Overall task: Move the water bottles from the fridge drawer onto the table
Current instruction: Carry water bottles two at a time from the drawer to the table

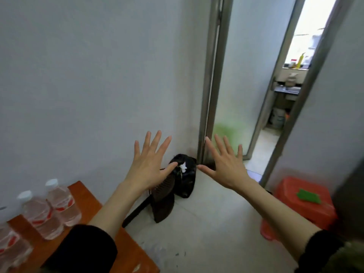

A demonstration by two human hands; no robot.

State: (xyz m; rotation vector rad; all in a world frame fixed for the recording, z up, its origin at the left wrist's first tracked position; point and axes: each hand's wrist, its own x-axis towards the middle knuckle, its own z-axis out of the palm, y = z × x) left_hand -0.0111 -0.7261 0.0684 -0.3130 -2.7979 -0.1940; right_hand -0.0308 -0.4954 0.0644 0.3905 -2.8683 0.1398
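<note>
Three clear water bottles with white caps and red labels stand on the orange-brown table point(84, 201) at the lower left: one point(63, 203) furthest back, one point(39, 217) in front of it, one point(9, 249) cut off by the frame edge. My left hand point(149, 164) and my right hand point(226, 164) are both raised over the floor in the middle of the view, palms away, fingers spread wide, holding nothing. Both are to the right of the table and apart from the bottles. The fridge drawer is not in view.
A black bin bag point(185, 174) and a dark dustpan point(163, 200) with a long handle sit in the wall corner. An orange plastic stool point(307, 203) with a green item on it stands at right. A metal-framed doorway point(275, 99) opens to a kitchen.
</note>
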